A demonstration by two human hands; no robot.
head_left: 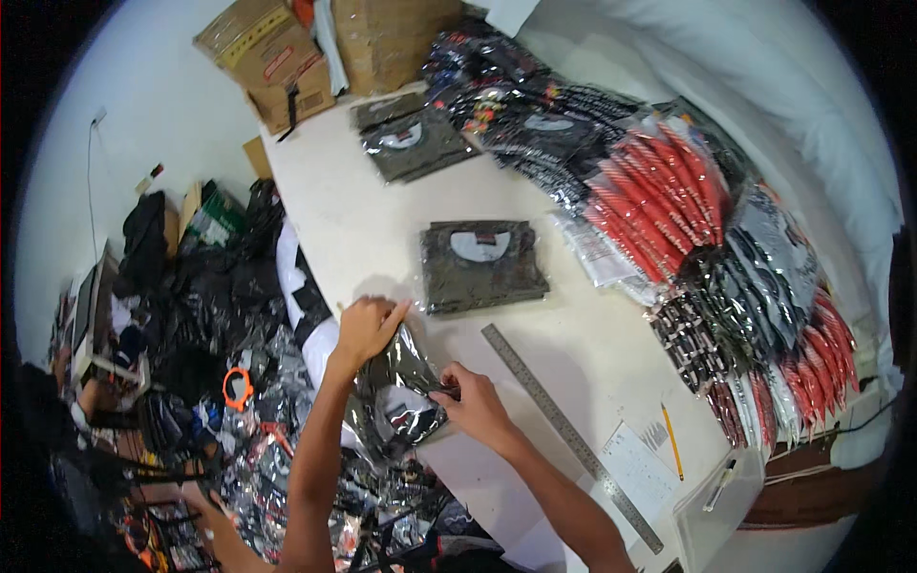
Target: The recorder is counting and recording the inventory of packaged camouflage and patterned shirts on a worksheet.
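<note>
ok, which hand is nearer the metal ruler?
Right. The right hand is just left of the metal ruler, at the right edge of a dark bagged garment; the left hand is farther left, at its upper-left side.

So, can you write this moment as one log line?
left hand: on bagged shirt | right hand: pinching its edge | ahead: shirt pile | right side: ruler, pencil

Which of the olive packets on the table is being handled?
The nearest packet, with the left hand and right hand on it; the middle packet and far packets lie untouched.
</note>
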